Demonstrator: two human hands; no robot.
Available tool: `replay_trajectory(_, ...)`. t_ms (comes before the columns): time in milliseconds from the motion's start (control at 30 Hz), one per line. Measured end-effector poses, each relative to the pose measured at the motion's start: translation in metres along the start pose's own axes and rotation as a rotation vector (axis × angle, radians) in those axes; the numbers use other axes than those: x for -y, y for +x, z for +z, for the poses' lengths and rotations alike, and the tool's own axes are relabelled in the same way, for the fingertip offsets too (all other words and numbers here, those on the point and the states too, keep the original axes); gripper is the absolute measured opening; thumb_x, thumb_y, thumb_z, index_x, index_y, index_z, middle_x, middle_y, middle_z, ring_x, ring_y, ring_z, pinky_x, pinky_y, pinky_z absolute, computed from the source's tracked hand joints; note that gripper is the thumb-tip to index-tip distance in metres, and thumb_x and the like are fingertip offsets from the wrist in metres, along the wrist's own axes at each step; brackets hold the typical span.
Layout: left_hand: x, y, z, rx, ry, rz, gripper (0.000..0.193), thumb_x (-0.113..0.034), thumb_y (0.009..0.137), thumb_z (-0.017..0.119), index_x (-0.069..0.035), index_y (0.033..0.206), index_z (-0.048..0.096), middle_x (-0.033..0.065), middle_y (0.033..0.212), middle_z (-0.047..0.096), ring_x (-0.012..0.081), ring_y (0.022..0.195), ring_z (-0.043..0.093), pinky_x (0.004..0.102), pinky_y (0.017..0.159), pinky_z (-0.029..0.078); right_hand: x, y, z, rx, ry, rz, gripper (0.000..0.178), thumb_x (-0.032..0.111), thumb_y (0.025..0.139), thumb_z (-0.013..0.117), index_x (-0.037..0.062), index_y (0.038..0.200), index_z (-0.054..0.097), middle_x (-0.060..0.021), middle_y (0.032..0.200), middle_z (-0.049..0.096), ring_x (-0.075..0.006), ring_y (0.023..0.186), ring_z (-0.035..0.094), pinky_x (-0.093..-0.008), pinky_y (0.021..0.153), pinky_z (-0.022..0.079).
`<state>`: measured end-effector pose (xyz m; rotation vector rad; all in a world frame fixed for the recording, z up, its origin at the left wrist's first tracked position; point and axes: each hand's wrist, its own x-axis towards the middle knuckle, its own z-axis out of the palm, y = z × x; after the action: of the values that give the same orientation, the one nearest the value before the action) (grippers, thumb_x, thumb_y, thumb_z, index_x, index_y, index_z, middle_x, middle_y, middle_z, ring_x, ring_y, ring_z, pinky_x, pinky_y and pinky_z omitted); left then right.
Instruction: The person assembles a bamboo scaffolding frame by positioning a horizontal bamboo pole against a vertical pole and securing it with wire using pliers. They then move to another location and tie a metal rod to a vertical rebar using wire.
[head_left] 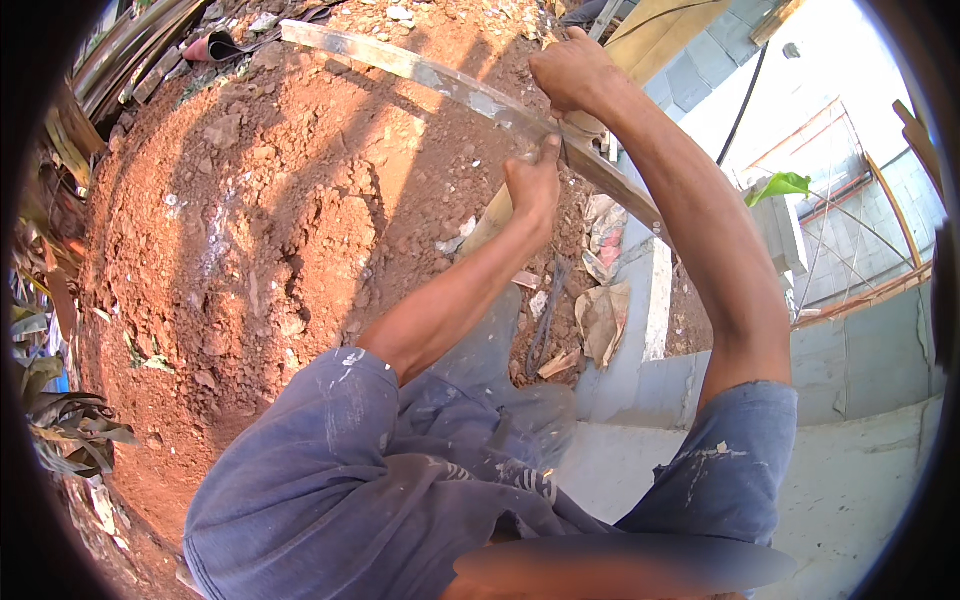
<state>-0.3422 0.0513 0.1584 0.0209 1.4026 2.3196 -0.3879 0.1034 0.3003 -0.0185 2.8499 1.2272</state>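
A long, pale wooden board (440, 82) with greyish smears runs slantwise from the upper left toward the middle right. My left hand (533, 188) is closed at the board's near edge, thumb stretched up against it. What its curled fingers hold, if anything, is hidden. Above the board's far side my right hand (572, 75) makes a fist around something I cannot make out. A thin dark strip shows between the two hands, close to the left thumb. Below the left hand, a wooden stake (487, 225) slants down toward the soil.
Loose reddish soil (250, 220) slopes on the left. Grey block walling (860, 350) lies along the right. Crumpled brown paper (603, 322) and scraps lie between soil and wall. A green leaf (778, 188) sticks out beside my right forearm. Dry plants (65, 420) edge the far left.
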Motion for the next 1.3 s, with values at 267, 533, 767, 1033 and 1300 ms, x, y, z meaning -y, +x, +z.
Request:
replay_trajectory(267,-0.006,-0.008,0.014,-0.112,-0.057,0.066,0.042,-0.029,0.082,0.072,0.013,0.081,0.067,0.0145,0.068,0.064,0.0213,0.062,0.054,0.0411,0.064,0.044,-0.005,0.016,-0.001,0.012,-0.115,-0.062,0.04,0.029,0.055,0.086,0.0138,0.09,0.072,-0.0011,0.087,0.071,-0.0196,0.1,0.061,-0.0405,0.095,0.033)
replay_trajectory(533,-0.015,-0.005,0.025,-0.317,-0.138,-0.148,0.05,-0.032,0.078,0.073,0.016,0.088,0.065,0.0272,0.086,0.067,0.0332,0.079,0.066,0.0435,0.076,0.05,-0.001,-0.073,0.0,-1.097,0.486,0.035,0.018,0.016,0.081,0.07,0.0055,0.095,0.066,-0.0057,0.09,0.066,-0.0202,0.095,0.059,-0.0377,0.09,0.043)
replay_trajectory(767,-0.013,-0.006,0.026,-0.26,-0.139,-0.204,0.048,-0.028,0.076,0.074,0.015,0.092,0.063,0.0289,0.099,0.065,0.0355,0.092,0.064,0.0423,0.082,0.05,-0.039,-0.065,0.118,-0.928,0.474,0.696,0.056,0.022,0.083,0.063,0.0042,0.132,0.045,-0.0187,0.127,0.048,-0.0337,0.12,0.043,-0.0491,0.101,0.033)
replay_trajectory(1033,-0.023,-0.003,0.023,-0.275,-0.143,-0.224,0.048,-0.027,0.074,0.075,0.012,0.095,0.056,0.0185,0.091,0.06,0.0251,0.081,0.058,0.0369,0.07,0.046,-0.057,-0.019,0.13,-0.859,0.183,0.202,0.067,0.036,0.082,0.063,0.0094,0.14,0.04,-0.0122,0.146,0.037,-0.0328,0.134,0.033,-0.0492,0.109,0.024)
replay_trajectory(1300,-0.028,-0.009,0.019,-0.15,-0.055,-0.3,0.05,-0.032,0.074,0.074,0.015,0.087,0.063,0.0283,0.093,0.066,0.0361,0.088,0.066,0.0424,0.081,0.05,-0.075,-0.013,0.172,-0.425,2.346,0.148,0.055,0.04,0.091,0.052,0.004,0.133,0.046,-0.0174,0.122,0.058,-0.0341,0.115,0.054,-0.0484,0.097,0.044)
